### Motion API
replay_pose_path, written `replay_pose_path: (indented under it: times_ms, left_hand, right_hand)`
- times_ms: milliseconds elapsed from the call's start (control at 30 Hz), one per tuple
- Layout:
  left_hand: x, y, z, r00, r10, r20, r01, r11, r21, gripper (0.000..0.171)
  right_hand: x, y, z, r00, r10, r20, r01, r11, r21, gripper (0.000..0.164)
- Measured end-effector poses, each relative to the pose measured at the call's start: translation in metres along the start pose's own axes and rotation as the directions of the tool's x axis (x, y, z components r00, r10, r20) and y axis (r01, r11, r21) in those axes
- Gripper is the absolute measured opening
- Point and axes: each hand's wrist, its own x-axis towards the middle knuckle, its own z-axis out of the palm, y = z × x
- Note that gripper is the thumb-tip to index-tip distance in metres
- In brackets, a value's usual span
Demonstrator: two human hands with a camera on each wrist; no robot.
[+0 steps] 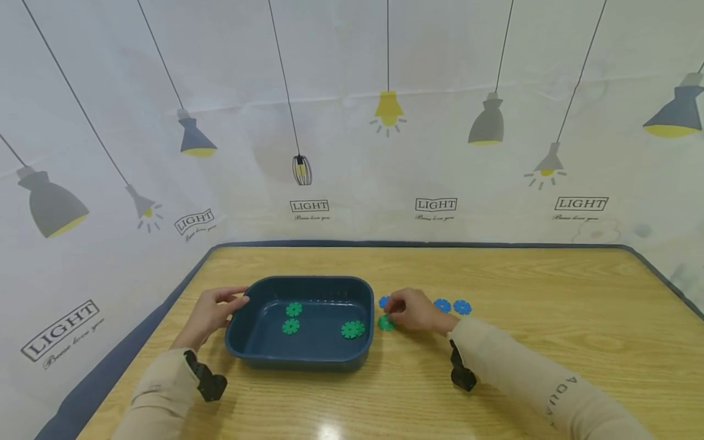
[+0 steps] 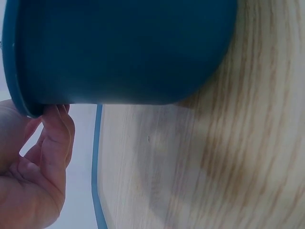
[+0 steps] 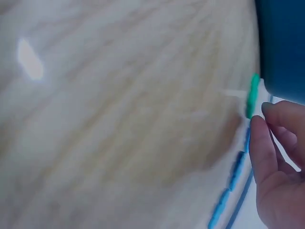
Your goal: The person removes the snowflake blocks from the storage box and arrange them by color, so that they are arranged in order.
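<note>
A dark blue plastic tub stands on the wooden table, holding several green notched plastic discs. My left hand grips its left rim; in the left wrist view the fingers lie against the outer wall under the lip. Just right of the tub, my right hand pinches the edge of another green notched disc between thumb and fingertips. In the right wrist view this green disc appears edge-on at the fingertips. A blue notched disc lies behind it, partly hidden by the hand.
More blue notched discs lie to the right, beyond my right wrist. The tabletop has a dark blue border at the back and sides. A white curtain printed with hanging lamps rises behind it. Each wrist carries a black camera mount.
</note>
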Motion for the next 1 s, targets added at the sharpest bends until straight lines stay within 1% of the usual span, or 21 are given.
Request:
replay_pose_path:
  times_ms: [133,233,333,433,533,633,733,867,1000]
  left_hand:
    - [0.000,0.000,0.000,1.000,-0.002,0.000,0.002,1.000,-0.003,0.045]
    - [0.001,-0.002,0.000,1.000,0.003,-0.001,-0.003,1.000,-0.002,0.045]
    - [0.001,-0.003,-0.001,1.000,0.005,-0.001,-0.005,1.000,-0.001,0.045]
    - [0.001,-0.004,-0.001,1.000,0.007,-0.003,-0.007,1.000,-0.004,0.045]
    - [0.002,-0.004,-0.001,1.000,0.011,-0.002,-0.011,1.000,-0.009,0.045]
    - [0.002,-0.004,-0.001,1.000,0.009,-0.001,-0.009,1.000,-0.013,0.046]
    - [0.002,-0.004,-0.001,1.000,0.005,0.000,-0.005,1.000,-0.013,0.045]
    - [0.002,-0.003,-0.001,1.000,0.000,-0.001,0.000,1.000,-0.013,0.045]
    - [0.002,-0.002,-0.001,1.000,0.000,0.003,0.000,1.000,-0.016,0.045]
  right_hand:
    - [0.001,-0.007,-0.010,1.000,0.011,-0.006,-0.011,0.999,0.048,0.007]
    - [0.002,-0.018,-0.020,1.000,0.008,0.004,-0.009,0.995,0.102,0.010]
    - [0.003,-0.031,-0.028,1.000,-0.018,0.008,0.017,0.991,0.131,0.012]
    - [0.005,-0.045,-0.031,0.999,-0.051,0.011,0.049,0.988,0.148,0.012]
    - [0.007,-0.059,-0.030,0.996,-0.087,0.032,0.080,0.982,0.169,0.012]
    - [0.010,-0.070,-0.026,0.989,-0.128,0.074,0.112,0.976,0.187,0.011]
    - [0.016,-0.081,-0.020,0.978,-0.174,0.117,0.153,0.973,0.173,0.009]
    - [0.030,-0.097,-0.014,0.966,-0.219,0.138,0.195,0.966,0.167,0.009]
    - [0.048,-0.110,-0.008,0.968,-0.211,0.133,0.186,0.966,0.179,0.010]
